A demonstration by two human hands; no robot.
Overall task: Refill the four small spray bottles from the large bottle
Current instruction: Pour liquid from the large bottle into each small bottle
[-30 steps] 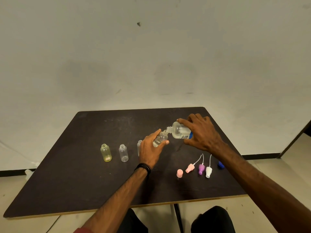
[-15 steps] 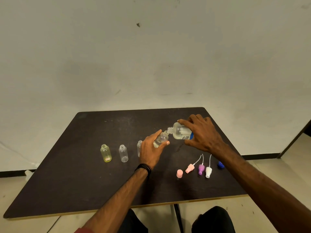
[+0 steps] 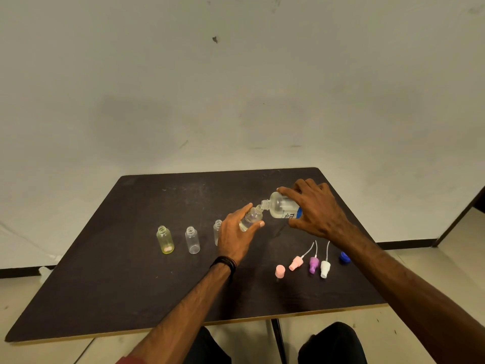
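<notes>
Starting nearest the body, four loose spray tops lie on the dark worktop (image 3: 105, 285): a pink cap (image 3: 280, 271), a pink sprayer (image 3: 296, 263), a purple sprayer (image 3: 314, 264) and a white sprayer (image 3: 325, 269), with a blue cap (image 3: 344, 257) just beyond them. Further out, the left hand (image 3: 236, 236) is curled around a small clear bottle (image 3: 251, 219), lifted and tipped toward the right. The right hand (image 3: 319, 211) is wrapped over the large bottle (image 3: 282, 207), held nearly on its side, its neck touching the small bottle's mouth. Compared with a second ago, both hands have barely shifted, so the pour is likely continuing; how full the held bottle is cannot be told. To the left stand a yellowish bottle (image 3: 165, 239), a clear bottle (image 3: 192, 240) and a third bottle (image 3: 217, 229), partly hidden behind the left hand, all uncapped and apparently still awaiting liquid.
</notes>
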